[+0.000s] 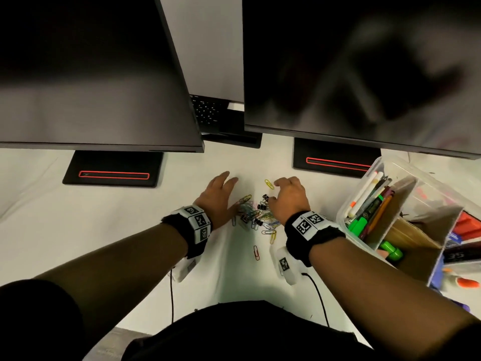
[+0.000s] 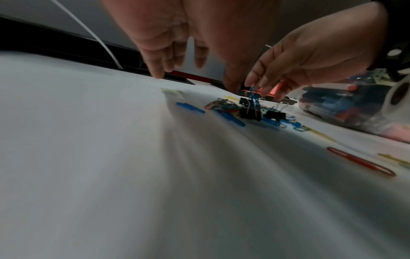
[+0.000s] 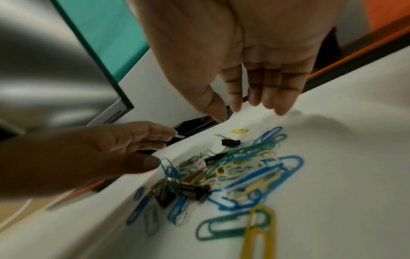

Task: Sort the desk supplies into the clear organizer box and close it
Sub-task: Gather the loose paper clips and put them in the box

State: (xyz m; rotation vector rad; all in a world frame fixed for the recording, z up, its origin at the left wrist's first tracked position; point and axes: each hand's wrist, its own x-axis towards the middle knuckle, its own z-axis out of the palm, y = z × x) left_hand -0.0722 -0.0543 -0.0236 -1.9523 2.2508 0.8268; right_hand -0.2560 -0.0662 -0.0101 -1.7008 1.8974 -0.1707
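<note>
A pile of coloured paper clips and black binder clips [image 1: 256, 214] [image 2: 248, 110] [image 3: 233, 170] lies on the white desk between my hands. My left hand [image 1: 223, 188] [image 2: 173, 57] stands on its edge just left of the pile, fingers straight. My right hand [image 1: 283, 194] [image 3: 230, 108] hovers over the pile's far right side, fingers relaxed and pointing down, with nothing pinched that I can see. The clear organizer box [image 1: 343, 204] [image 2: 346, 108] sits open at the right, holding markers, highlighters and pencils between cardboard dividers. No lid is in view.
Loose clips lie apart from the pile: a red one [image 1: 256, 252] [image 2: 359, 161] nearer me, a yellow one [image 1: 269, 183] beyond. Two dark monitors overhang the desk, on black stands with red stripes [image 1: 114, 169] [image 1: 335, 160]. A keyboard [image 1: 208, 110] shows between them.
</note>
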